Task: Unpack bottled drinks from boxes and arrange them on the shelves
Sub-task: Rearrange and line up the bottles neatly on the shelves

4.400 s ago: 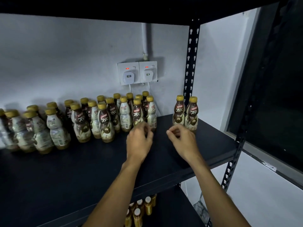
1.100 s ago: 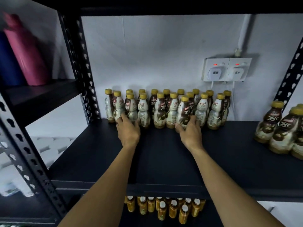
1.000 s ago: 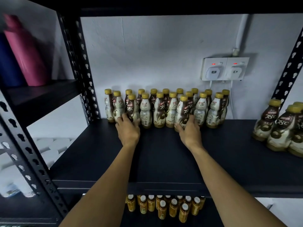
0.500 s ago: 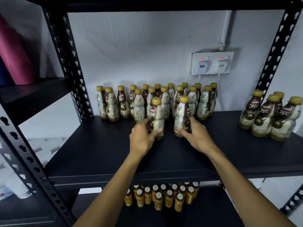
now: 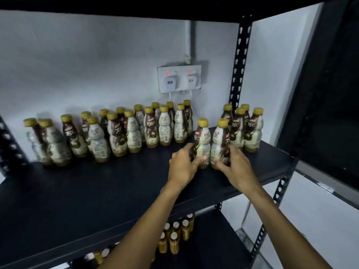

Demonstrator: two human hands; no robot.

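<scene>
Left hand (image 5: 182,165) is curled round the lower body of the left bottle (image 5: 202,140). Right hand (image 5: 237,168) is wrapped round the right bottle (image 5: 220,141).

Both bottles upright, long axis vertical, side by side and touching or nearly so. They sit mid-depth toward the right end of the shelf (image 5: 97,191).

Corner cluster (image 5: 243,129) of four stands just behind and right of them, near the right rear corner. Right hand is nearer it. Judgement: the pair goes back and right to join it.

Back row (image 5: 126,131) runs leftward along the rear edge.

Hidden: both bases are behind fingers, so I cannot tell whether they rest on the shelf. Far-left bottles are blurred. Lower-shelf bottles (image 5: 174,237) are cut off by the front edge.
</scene>
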